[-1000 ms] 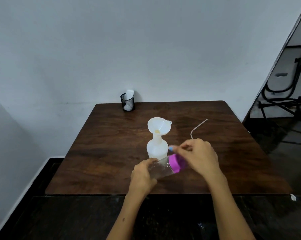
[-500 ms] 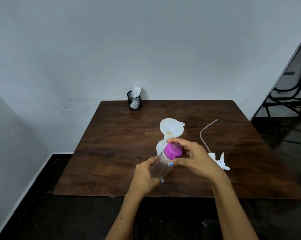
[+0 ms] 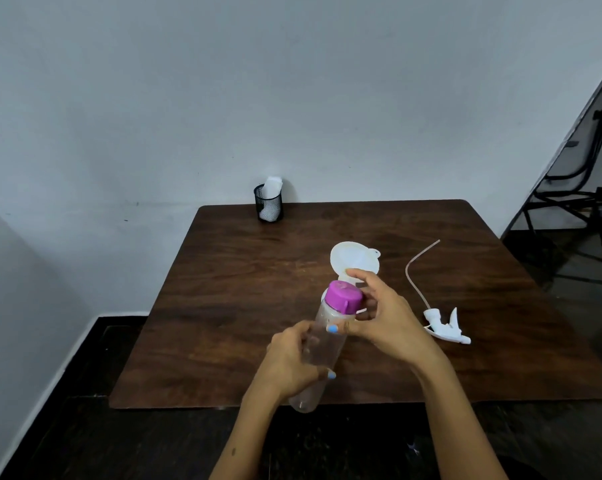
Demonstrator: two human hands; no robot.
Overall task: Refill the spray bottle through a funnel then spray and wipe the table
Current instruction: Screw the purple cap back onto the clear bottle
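The left hand (image 3: 292, 362) grips a clear bottle (image 3: 322, 344) around its middle and holds it tilted above the near edge of the brown table (image 3: 244, 289), while the right hand (image 3: 379, 317) curls its fingers around the bottle's purple cap (image 3: 344, 296). Just behind the cap, a white funnel (image 3: 353, 259) sits in the top of the white spray bottle, which is mostly hidden. The spray head (image 3: 446, 327) with its long thin tube lies on the table to the right, and a black mesh cup (image 3: 269, 203) stands at the far edge.

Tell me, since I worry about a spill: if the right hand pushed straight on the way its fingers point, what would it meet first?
Probably the purple cap of the clear bottle, which the right hand already curls around; the white funnel sits just beyond, though depth is unclear.
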